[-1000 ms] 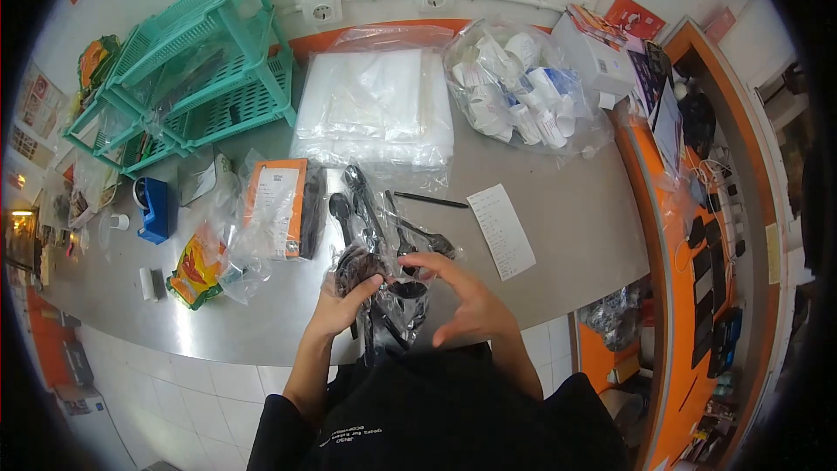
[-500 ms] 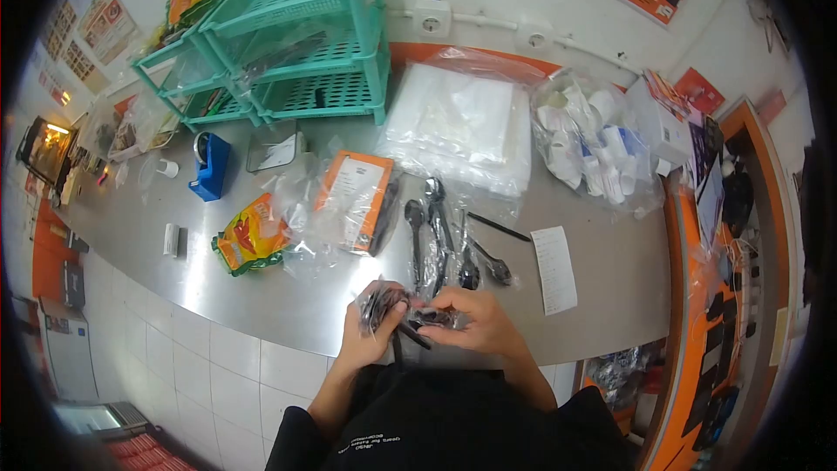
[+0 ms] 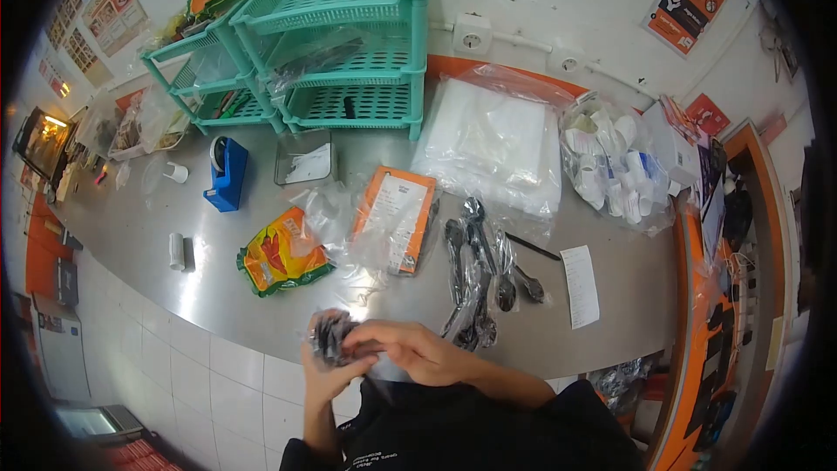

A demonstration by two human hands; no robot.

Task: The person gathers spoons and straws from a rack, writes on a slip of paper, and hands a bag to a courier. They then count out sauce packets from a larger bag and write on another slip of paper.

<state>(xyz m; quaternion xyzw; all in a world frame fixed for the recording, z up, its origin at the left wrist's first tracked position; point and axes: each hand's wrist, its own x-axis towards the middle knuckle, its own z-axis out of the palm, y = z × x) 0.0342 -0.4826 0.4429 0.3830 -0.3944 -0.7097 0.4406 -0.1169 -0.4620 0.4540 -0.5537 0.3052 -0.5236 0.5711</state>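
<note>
At the table's near edge my left hand (image 3: pixel 327 377) is wrapped round a bundle of black plastic cutlery (image 3: pixel 330 337) in clear wrap. My right hand (image 3: pixel 417 351) reaches across from the right, its fingers closed against the bundle; what they pinch, if anything, is hidden. Wrapped black spoons (image 3: pixel 475 275) lie in a pile on the steel table (image 3: pixel 401 314), right of and beyond my hands. A black stick-like piece (image 3: pixel 533 246) and a white receipt (image 3: pixel 581 286) lie to the right of that pile.
Behind are an orange box (image 3: pixel 394 220), a yellow-green packet (image 3: pixel 283 253) and a blue tape dispenser (image 3: pixel 227 176). Green tiered racks (image 3: pixel 331 61) stand against the wall. A stack of clear bags (image 3: pixel 493 139) and a bag of white cups (image 3: pixel 615 161) sit at the back.
Both hands have moved left with the bundle. More wrapped black cutlery now lies in the pile, near its front. The view has shifted, so the table items appear further right and lower.
</note>
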